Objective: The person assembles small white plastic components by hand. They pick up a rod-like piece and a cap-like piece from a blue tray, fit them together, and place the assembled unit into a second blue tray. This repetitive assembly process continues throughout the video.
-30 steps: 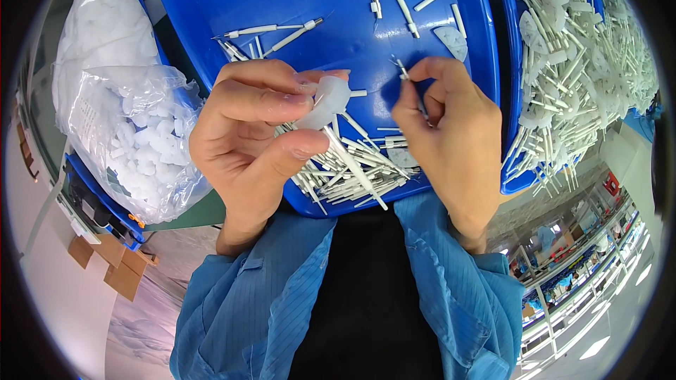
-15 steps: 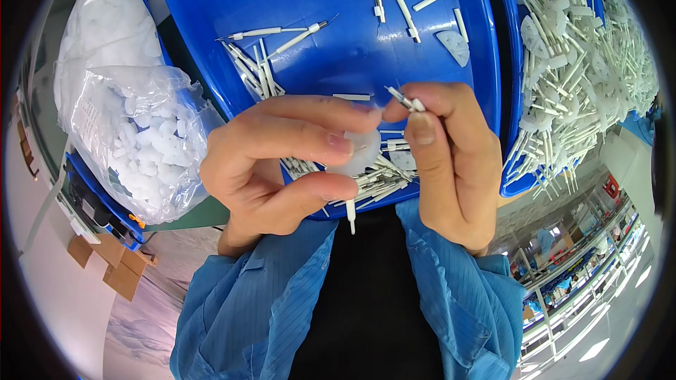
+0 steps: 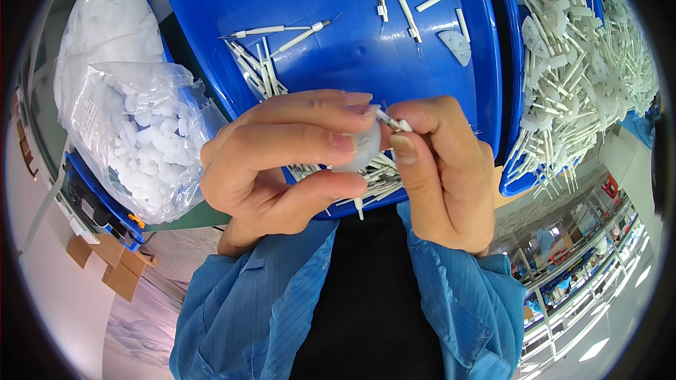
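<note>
Over the near part of a blue tray (image 3: pixel 338 56), my left hand (image 3: pixel 282 158) is closed on a translucent white plastic disc (image 3: pixel 364 151), held between fingers and thumb. A white rod end (image 3: pixel 360 207) sticks out below that thumb. Between its thumb and forefinger, my right hand (image 3: pixel 443 169) pinches a thin white rod with a metal tip (image 3: pixel 391 122). The tip lies right beside the disc's upper right edge and my left fingertips; whether they touch, I cannot tell. Beneath my hands, more white rods (image 3: pixel 384 179) lie heaped, partly hidden.
Loose white rods (image 3: pixel 405 10) and a half-round translucent piece (image 3: pixel 455 47) lie in the tray's far right part. A second blue bin (image 3: pixel 514 98) at the right overflows with rods and discs. At the left rests a clear bag (image 3: pixel 141 141) of white plastic pieces.
My right hand has moved left and slightly down, bringing the rod's tip up to the disc. The disc in my left hand has turned, and the rod end below it shows less.
</note>
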The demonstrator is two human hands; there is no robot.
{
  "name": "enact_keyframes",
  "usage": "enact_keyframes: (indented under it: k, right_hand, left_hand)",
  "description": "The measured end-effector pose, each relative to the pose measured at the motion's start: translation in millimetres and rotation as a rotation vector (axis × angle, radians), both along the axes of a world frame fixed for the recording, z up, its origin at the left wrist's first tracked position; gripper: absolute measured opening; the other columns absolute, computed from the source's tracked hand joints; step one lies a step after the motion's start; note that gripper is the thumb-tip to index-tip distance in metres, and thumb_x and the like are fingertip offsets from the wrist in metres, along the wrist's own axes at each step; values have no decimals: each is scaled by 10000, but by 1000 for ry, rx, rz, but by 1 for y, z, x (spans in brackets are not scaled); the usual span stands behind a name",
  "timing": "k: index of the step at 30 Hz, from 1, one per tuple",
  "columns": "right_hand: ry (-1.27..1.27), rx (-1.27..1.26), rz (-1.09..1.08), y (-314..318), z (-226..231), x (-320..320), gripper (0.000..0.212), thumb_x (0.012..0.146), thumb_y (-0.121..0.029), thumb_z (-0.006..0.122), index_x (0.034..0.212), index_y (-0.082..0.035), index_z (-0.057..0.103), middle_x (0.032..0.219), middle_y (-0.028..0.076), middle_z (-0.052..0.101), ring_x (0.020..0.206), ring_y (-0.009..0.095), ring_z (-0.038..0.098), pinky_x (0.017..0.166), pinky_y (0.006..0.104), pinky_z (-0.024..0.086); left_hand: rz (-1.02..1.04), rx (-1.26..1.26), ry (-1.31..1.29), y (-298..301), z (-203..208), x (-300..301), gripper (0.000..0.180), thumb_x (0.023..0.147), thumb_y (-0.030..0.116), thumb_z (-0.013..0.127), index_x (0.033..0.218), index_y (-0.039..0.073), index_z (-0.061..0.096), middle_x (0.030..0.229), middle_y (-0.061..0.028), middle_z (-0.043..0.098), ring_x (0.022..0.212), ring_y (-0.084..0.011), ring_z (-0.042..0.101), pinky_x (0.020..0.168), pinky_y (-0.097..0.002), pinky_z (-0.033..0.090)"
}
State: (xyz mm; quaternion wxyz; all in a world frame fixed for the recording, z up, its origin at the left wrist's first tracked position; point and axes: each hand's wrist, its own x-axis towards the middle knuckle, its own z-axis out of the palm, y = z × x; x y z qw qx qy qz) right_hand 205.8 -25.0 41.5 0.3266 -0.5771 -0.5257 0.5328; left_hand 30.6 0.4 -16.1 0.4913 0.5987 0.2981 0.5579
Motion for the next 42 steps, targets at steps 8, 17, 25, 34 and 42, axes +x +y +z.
enact_keyframes:
  k: [8, 17, 25, 34, 42]
  right_hand:
    - [-116, 250, -17, 0, -8, -5, 98, 948, -46, 551, 1022, 11, 583, 853, 102, 663, 654, 120, 586, 617, 231, 456]
    - [-219, 437, 54, -2, -22, -15, 175, 845, -63, 686, 956, 0, 565, 698, 82, 610, 515, 202, 603, 447, 297, 460]
    - [-300, 477, 34, -5, -17, -23, 121, 814, 9, 676, 907, 17, 600, 677, 89, 631, 494, 182, 610, 454, 270, 462]
    - [-247, 488, -6, -5, -22, -25, 155, 826, -54, 695, 900, 1, 570, 642, 62, 604, 479, 162, 605, 408, 279, 451]
    - [-179, 386, 31, -6, -16, -20, 130, 829, -38, 675, 888, 2, 566, 630, 61, 581, 461, 172, 588, 394, 297, 434]
  left_hand:
    - [-59, 3, -6, 2, 3, -3, 346, 721, 90, 821, 972, -37, 619, 962, -232, 669, 875, -330, 695, 790, -414, 587]
    - [180, -405, -24, -3, 16, -1, 412, 932, 371, 590, 1036, -8, 469, 1002, -151, 496, 812, -326, 694, 751, -423, 629]
    - [154, -377, -14, -6, 13, 4, 417, 919, 400, 605, 1033, 20, 474, 993, -125, 497, 793, -303, 696, 784, -432, 613]
    - [163, -383, -18, -7, 13, 6, 410, 928, 394, 599, 1029, 19, 471, 985, -123, 497, 819, -301, 692, 737, -365, 615]
    - [120, -341, -21, -7, 12, 7, 370, 933, 354, 608, 1011, 11, 492, 984, -125, 496, 807, -264, 679, 808, -466, 586]
